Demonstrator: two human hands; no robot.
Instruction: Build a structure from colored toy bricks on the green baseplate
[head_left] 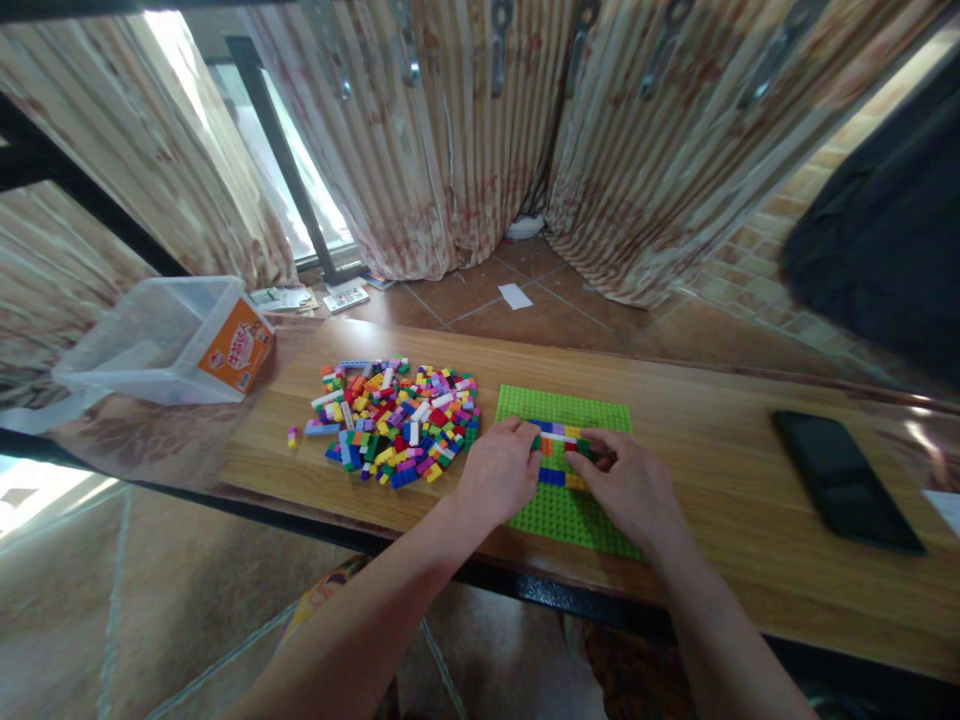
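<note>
A green studded baseplate (577,525) lies on the wooden board in front of me. On its middle stands a block of coloured building bricks (553,477), with blue, yellow, orange, red and white pieces showing. My left hand (504,462) grips the left end of these bricks with its fingers curled. At the right end, my right hand (630,485) pinches them between thumb and fingers. A thin white strip of brick (556,437) runs between both sets of fingertips. My fingers hide the outer ends of the bricks.
A wide heap of loose bricks (405,420) spreads left of the baseplate, with a small purple-and-yellow piece (292,437) apart from it. A clear plastic bin (172,330) with an orange label stands far left. A black phone-like device (847,480) lies at the right.
</note>
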